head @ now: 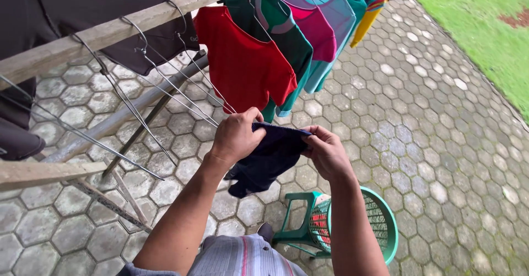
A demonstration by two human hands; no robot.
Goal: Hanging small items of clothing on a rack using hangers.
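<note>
**Dark garment held at the rail, hanger close by**

Head view: both hands sit in the middle of the frame, close together, each pinching the top edge of a dark navy cloth (264, 160). The left hand (236, 135) grips the cloth's left end with thumb and fingers closed over it; the right hand (325, 153) clamps the right end. The rest of the cloth hangs slack below them, above the paving (430, 122).

Just left of the left hand, the tip of a wire hanger (187, 91) touches or nearly touches the knuckles; I cannot tell which. More bare hangers hook over the wooden rail (110, 31) that runs across the upper left. Further along, at top centre, a red shirt (242, 61) and a row of green, pink and teal shirts already hang.

At the bottom, right of centre, a green basket (386, 221) rests on a green stool (297, 221).

Risks, as I judge them: the grip is only at the edge, so a loosened pinch would likely drop the cloth onto the damp-looking stones. The hangers hook loosely over the rail; a nudge from the left hand could swing or unhook one. The wire tip could also snag the fabric. The basket looks tilted on the stool, and a knee bump might tip it.
</note>
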